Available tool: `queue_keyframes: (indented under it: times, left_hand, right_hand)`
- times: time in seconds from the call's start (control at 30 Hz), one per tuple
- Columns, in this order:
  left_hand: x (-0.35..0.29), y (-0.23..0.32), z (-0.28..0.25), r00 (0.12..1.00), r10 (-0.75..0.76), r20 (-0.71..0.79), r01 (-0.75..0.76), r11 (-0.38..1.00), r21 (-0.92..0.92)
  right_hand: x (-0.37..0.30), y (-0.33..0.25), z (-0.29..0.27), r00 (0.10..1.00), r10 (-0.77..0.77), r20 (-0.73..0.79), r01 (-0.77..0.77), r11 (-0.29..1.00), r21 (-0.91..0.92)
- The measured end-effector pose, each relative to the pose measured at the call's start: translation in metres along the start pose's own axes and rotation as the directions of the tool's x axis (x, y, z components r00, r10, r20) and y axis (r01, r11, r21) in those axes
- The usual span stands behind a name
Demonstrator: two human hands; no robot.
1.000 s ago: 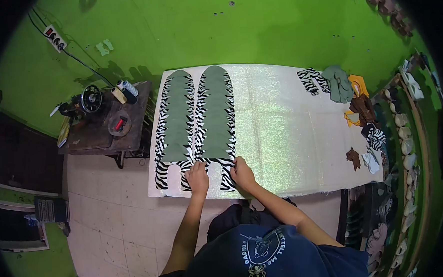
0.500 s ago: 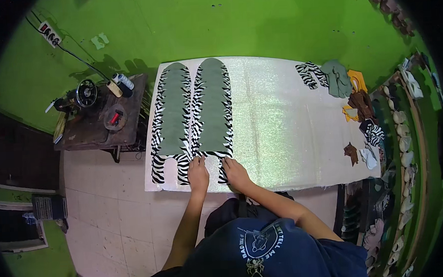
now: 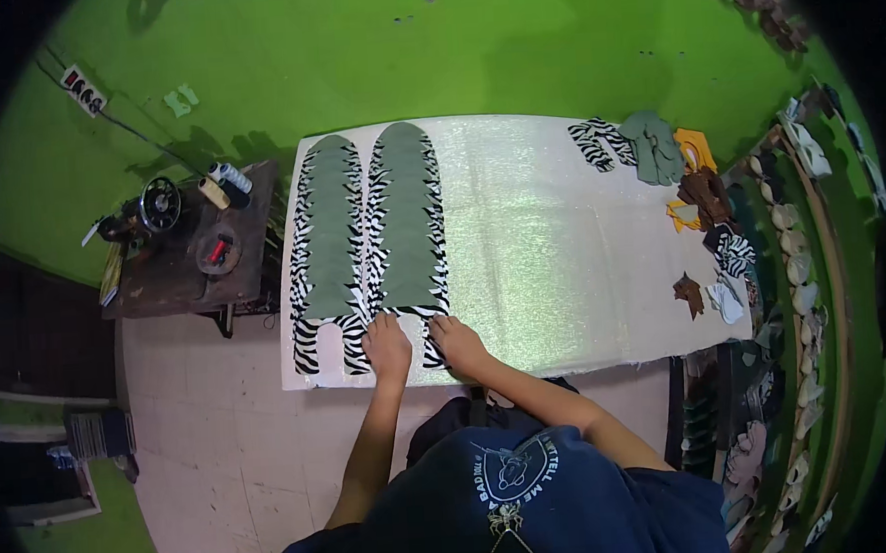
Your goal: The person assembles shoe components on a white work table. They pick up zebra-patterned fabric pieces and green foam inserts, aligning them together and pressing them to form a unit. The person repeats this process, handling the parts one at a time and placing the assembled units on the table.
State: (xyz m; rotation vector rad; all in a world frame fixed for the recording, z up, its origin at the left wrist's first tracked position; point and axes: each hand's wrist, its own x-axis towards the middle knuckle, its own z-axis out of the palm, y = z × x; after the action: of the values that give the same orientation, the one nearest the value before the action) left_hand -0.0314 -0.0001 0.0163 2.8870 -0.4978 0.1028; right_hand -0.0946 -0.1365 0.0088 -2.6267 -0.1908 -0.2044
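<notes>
Two long rows of overlapping cut pieces lie side by side on the left part of a pale, shiny table (image 3: 563,280). Each row shows green material, the left row (image 3: 328,232) and the right row (image 3: 403,228), edged with jagged zebra-print ends. At the near end of the right row is a U-shaped zebra-print piece (image 3: 410,310). My left hand (image 3: 388,344) is closed on its left side, fingers curled down. On its right leg my right hand (image 3: 459,346) is closed too, fingertips pressed together. The fingers partly cover the piece.
A sewing machine (image 3: 149,207) on a dark wooden stand, with thread spools (image 3: 229,178), stands left of the table. Green (image 3: 657,150), brown (image 3: 704,198) and zebra-print scraps (image 3: 735,253) lie along the right end. Shelves with shoe-like items (image 3: 803,298) line the right side.
The whole view has shifted slightly, so the table sits a little farther left. Both hands stay on the near zebra-print piece, with little visible movement against it.
</notes>
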Motion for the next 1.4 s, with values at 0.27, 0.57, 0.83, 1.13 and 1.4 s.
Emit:
queue_keyframes:
  times: [0.27,0.57,0.83,1.13,1.4]
  left_hand:
    - [-0.002,0.064,0.002,0.953,0.24,-0.188,-0.28,0.931,-0.234]
    - [0.018,0.162,0.014,0.876,0.471,-0.104,-0.467,0.776,-0.423]
    - [0.046,0.25,0.026,0.815,0.575,-0.076,-0.542,0.708,-0.452]
    - [0.122,0.375,0.041,0.728,0.676,-0.113,-0.657,0.642,-0.396]
    - [0.227,0.481,0.07,0.662,0.698,-0.275,-0.749,0.604,-0.271]
  right_hand:
    - [-0.025,0.022,-0.044,0.988,0.135,-0.069,-0.108,0.946,0.306]
    - [-0.072,0.088,-0.1,0.899,0.396,-0.189,-0.304,0.873,0.381]
    - [-0.112,0.173,-0.154,0.795,0.548,-0.26,-0.402,0.796,0.452]
    - [-0.133,0.29,-0.219,0.737,0.591,-0.327,-0.459,0.793,0.4]
    - [-0.119,0.4,-0.281,0.755,0.497,-0.428,-0.38,0.864,0.331]
